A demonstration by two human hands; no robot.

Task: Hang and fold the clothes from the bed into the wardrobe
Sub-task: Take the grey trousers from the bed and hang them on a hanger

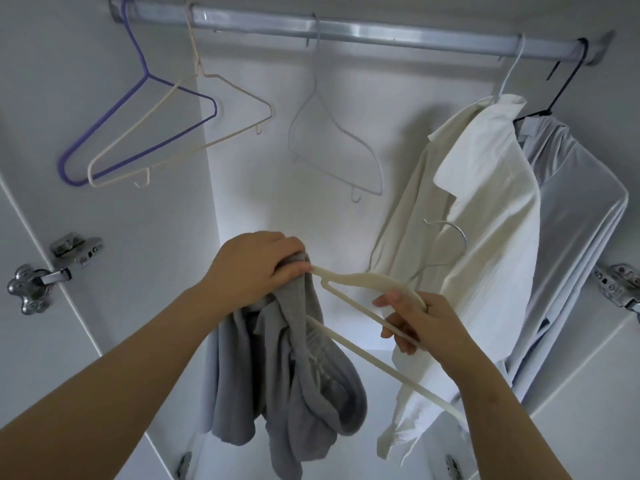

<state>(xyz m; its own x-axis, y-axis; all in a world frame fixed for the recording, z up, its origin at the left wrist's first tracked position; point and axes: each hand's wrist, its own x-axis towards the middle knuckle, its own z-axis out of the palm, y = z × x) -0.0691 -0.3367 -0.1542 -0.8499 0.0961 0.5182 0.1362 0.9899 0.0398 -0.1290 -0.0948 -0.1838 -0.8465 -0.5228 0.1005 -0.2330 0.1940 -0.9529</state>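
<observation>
I count six hangers. Five hook over the one rail (pixel 346 32) — purple hanger (pixel 64 166), cream wire hanger (pixel 90 173), pale grey hanger (pixel 380 178), white hanger (pixel 510 67) and black hanger (pixel 567 81). The sixth, a cream plastic hanger (pixel 360 279), sits between my two grips, left grip (pixel 249 268) and right grip (pixel 426 323). Of the five, three hang bare and two carry clothes. There are three garments — one white shirt (pixel 485 220), one pale grey garment (pixel 581 220) and one grey garment (pixel 311 375). There are two full door hinges, left hinge (pixel 59 265) and right hinge (pixel 616 285).
</observation>
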